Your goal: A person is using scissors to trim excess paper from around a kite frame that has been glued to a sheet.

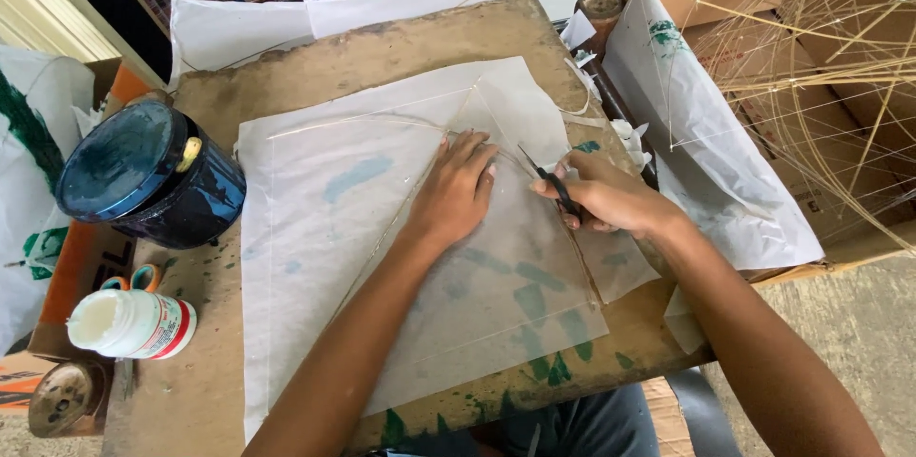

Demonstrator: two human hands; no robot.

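Note:
A sheet of thin white paper (324, 247) with faint green smears lies over a thin bamboo kite frame (382, 123) on a worn wooden board (401, 37). My left hand (456, 192) presses flat on the paper near its middle, fingers spread. My right hand (606, 197) grips black-handled scissors (546, 175), whose blades point up and left along the paper's right edge, just beside my left fingertips.
A dark blue lidded tub (143, 176) and a white glue bottle (132, 323) sit at the board's left. Orange-handled scissors (134, 278) lie between them. Finished paper sheets (711, 147) and bare bamboo frames (821, 66) lean in a cardboard box at the right.

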